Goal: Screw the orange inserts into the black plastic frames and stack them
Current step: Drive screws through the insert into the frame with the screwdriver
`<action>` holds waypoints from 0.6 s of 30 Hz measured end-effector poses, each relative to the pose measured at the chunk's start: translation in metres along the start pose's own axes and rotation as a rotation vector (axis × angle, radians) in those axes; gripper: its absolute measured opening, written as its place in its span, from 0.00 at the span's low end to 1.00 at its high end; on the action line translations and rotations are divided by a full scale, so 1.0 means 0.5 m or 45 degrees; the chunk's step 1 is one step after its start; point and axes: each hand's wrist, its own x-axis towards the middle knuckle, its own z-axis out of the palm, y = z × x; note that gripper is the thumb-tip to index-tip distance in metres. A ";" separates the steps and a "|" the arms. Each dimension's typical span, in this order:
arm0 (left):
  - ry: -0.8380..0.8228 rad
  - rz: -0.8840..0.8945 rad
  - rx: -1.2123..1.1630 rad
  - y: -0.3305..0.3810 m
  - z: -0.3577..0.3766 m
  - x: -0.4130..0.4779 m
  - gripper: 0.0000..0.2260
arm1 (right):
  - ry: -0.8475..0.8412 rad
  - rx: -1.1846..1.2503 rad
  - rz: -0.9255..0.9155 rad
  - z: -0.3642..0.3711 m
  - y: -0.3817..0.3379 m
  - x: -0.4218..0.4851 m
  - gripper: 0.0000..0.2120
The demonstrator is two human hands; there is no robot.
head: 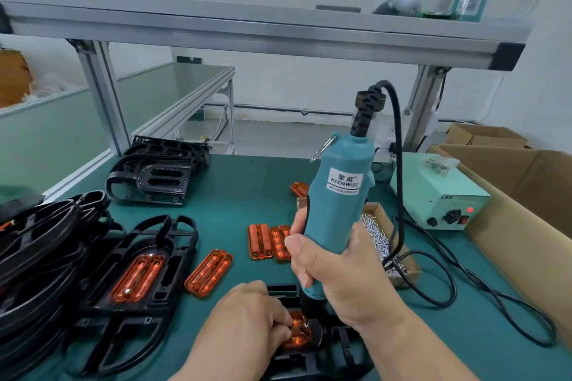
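My right hand (337,272) grips a teal electric screwdriver (339,192) upright, its tip down on an orange insert (298,334) seated in a black frame (312,362) at the front edge. My left hand (247,315) lies on that frame with curled fingertips on the insert beside the bit. Another black frame with an orange insert (139,275) lies to the left. Loose orange inserts (209,272) (261,240) lie on the green mat.
Stacks of black frames sit at the far left (37,257) and back left (158,173). A small cardboard box of screws (379,235) lies behind my right hand. The power supply (442,195), its black cables and large cardboard boxes (526,182) fill the right.
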 end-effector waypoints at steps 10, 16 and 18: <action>0.100 0.004 -0.092 -0.018 0.020 -0.004 0.09 | 0.020 0.118 -0.031 -0.014 0.003 -0.003 0.06; 0.117 -0.016 -0.053 -0.019 0.024 -0.006 0.09 | 0.218 0.358 -0.076 -0.038 0.014 -0.018 0.11; 0.107 -0.029 -0.057 -0.016 0.022 -0.005 0.09 | 0.244 0.414 -0.090 -0.046 0.017 -0.028 0.13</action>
